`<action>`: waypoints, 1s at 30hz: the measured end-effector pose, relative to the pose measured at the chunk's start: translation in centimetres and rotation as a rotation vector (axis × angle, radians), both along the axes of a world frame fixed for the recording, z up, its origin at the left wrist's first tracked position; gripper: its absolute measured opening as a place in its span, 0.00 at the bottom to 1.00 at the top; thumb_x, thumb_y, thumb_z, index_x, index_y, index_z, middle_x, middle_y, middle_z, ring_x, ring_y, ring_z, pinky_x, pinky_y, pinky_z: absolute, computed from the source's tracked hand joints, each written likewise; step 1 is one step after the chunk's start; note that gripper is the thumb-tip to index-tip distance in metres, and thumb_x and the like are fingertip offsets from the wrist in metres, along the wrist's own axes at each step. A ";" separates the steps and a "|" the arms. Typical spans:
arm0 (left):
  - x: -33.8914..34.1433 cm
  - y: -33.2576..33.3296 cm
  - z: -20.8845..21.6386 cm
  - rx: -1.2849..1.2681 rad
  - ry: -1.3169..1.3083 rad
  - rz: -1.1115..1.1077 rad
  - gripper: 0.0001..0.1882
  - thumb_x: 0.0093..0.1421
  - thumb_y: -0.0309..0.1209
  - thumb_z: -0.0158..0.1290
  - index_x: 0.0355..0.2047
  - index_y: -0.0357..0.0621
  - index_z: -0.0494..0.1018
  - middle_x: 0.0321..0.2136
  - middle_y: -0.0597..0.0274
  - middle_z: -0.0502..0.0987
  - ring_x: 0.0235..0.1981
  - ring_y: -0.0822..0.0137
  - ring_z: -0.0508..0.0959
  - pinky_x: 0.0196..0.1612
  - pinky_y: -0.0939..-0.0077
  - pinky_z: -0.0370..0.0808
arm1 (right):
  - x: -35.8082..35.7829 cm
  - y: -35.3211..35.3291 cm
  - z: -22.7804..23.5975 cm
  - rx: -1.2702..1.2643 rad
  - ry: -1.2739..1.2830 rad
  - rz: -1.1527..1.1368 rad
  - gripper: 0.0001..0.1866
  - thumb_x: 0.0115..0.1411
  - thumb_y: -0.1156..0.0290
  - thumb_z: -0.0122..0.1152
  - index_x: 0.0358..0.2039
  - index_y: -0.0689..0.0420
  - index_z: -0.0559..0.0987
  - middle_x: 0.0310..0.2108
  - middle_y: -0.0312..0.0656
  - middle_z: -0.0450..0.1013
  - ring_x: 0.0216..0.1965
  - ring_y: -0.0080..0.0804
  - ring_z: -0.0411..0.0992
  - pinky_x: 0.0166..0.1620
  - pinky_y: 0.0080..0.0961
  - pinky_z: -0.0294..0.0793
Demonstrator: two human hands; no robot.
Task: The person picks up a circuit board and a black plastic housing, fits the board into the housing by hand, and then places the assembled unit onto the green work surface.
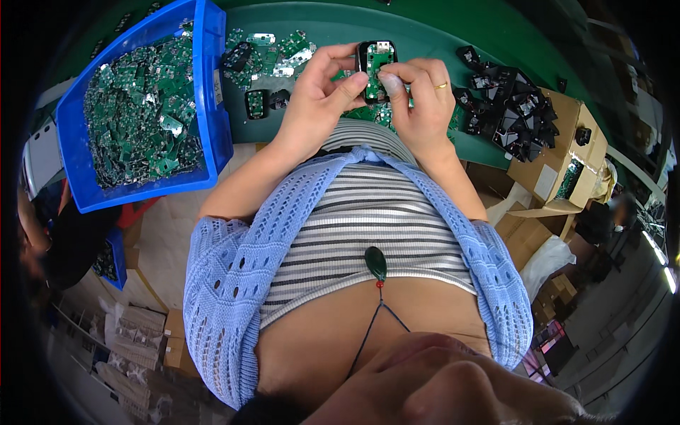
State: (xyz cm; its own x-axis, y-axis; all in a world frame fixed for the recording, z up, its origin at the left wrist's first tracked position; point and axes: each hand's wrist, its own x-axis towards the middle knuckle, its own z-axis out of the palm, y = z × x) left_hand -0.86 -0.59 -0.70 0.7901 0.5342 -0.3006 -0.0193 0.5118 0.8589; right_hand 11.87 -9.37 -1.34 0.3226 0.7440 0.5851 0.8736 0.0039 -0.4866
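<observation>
Above the green table, my left hand (320, 95) grips a small black plastic case (363, 54) by its left side, thumb on the front. A green circuit board (380, 59) with a metal port at its top end sits in the case. My right hand (425, 103), with a ring on one finger, is closed at the case's right side. Its thumb and forefinger pinch at the board's edge; what lies between the fingertips is partly hidden. Left of my left hand, another black case with a board (256, 104) lies on the table.
At the left stands a large blue bin (210, 92) heaped with green circuit boards (142, 106). Loose boards (283, 53) lie beyond my left hand, and more lie below my hands. Black plastic housings (520, 113) are piled at the right, beside an open cardboard box (559, 152).
</observation>
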 end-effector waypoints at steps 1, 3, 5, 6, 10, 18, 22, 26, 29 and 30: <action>0.2 0.1 -0.1 -0.004 0.003 0.000 0.19 0.59 0.30 0.47 0.51 0.46 0.60 0.43 0.64 0.68 0.41 0.76 0.70 0.38 0.83 0.72 | 0.1 0.2 -0.2 0.012 -0.018 0.015 0.07 0.44 0.76 0.61 0.26 0.55 0.74 0.24 0.37 0.67 0.25 0.32 0.66 0.23 0.26 0.67; 0.6 0.4 -0.4 0.063 0.024 0.031 0.18 0.58 0.29 0.50 0.48 0.42 0.61 0.39 0.61 0.70 0.36 0.75 0.73 0.36 0.81 0.75 | 0.1 0.6 -0.6 -0.009 -0.038 0.032 0.07 0.44 0.76 0.61 0.26 0.55 0.74 0.24 0.37 0.67 0.25 0.33 0.66 0.23 0.26 0.67; 1.1 1.2 -2.1 -0.019 0.010 0.058 0.18 0.57 0.30 0.50 0.47 0.41 0.61 0.38 0.62 0.70 0.36 0.75 0.73 0.36 0.81 0.75 | 0.7 1.1 -1.3 -0.057 -0.029 0.112 0.08 0.46 0.77 0.59 0.30 0.57 0.74 0.26 0.38 0.67 0.26 0.32 0.67 0.25 0.23 0.67; 1.4 1.8 -3.3 -0.095 -0.010 0.084 0.18 0.57 0.30 0.51 0.46 0.41 0.62 0.37 0.62 0.71 0.35 0.75 0.73 0.35 0.81 0.74 | 0.9 1.6 -1.7 -0.061 -0.025 0.115 0.08 0.46 0.77 0.59 0.30 0.57 0.74 0.26 0.38 0.67 0.26 0.32 0.67 0.25 0.23 0.67; 2.8 5.8 -8.9 -0.187 0.070 0.218 0.14 0.57 0.28 0.50 0.43 0.40 0.66 0.34 0.64 0.72 0.33 0.75 0.73 0.32 0.77 0.76 | 4.5 4.9 -6.7 -0.093 0.651 0.005 0.11 0.51 0.75 0.56 0.36 0.59 0.72 0.30 0.40 0.67 0.29 0.27 0.67 0.29 0.20 0.68; 6.5 14.3 -16.6 0.140 0.269 0.392 0.11 0.59 0.25 0.45 0.40 0.31 0.67 0.32 0.59 0.72 0.27 0.70 0.75 0.26 0.74 0.80 | 10.5 20.0 -14.4 -0.712 0.942 -0.454 0.17 0.53 0.57 0.57 0.34 0.59 0.74 0.24 0.43 0.70 0.28 0.31 0.70 0.31 0.25 0.69; 7.4 17.9 -19.1 0.225 0.341 0.498 0.11 0.59 0.25 0.45 0.41 0.32 0.67 0.30 0.60 0.73 0.27 0.73 0.74 0.24 0.78 0.79 | 11.2 25.4 -17.0 -0.989 0.843 -0.518 0.18 0.52 0.57 0.59 0.33 0.59 0.76 0.29 0.43 0.73 0.29 0.30 0.72 0.34 0.25 0.70; 9.6 21.7 -20.3 0.699 0.895 0.547 0.19 0.52 0.38 0.54 0.38 0.37 0.68 0.29 0.55 0.76 0.32 0.61 0.77 0.36 0.67 0.74 | 13.7 28.0 -25.6 -0.890 0.795 -0.505 0.17 0.44 0.59 0.67 0.30 0.59 0.79 0.32 0.44 0.75 0.32 0.30 0.72 0.36 0.26 0.70; 9.6 23.8 -22.5 0.681 0.881 0.511 0.21 0.49 0.42 0.56 0.36 0.41 0.67 0.30 0.54 0.76 0.34 0.54 0.75 0.38 0.63 0.70 | 12.9 27.4 -28.2 -0.580 0.975 -0.426 0.10 0.46 0.67 0.65 0.26 0.60 0.77 0.27 0.39 0.74 0.28 0.26 0.70 0.32 0.24 0.69; 10.2 23.8 -22.7 0.739 0.901 0.461 0.18 0.49 0.41 0.55 0.35 0.42 0.66 0.30 0.54 0.76 0.33 0.53 0.75 0.37 0.61 0.70 | 12.8 26.7 -28.1 -0.434 1.080 -0.326 0.08 0.46 0.71 0.64 0.25 0.59 0.76 0.25 0.36 0.73 0.27 0.24 0.69 0.31 0.22 0.69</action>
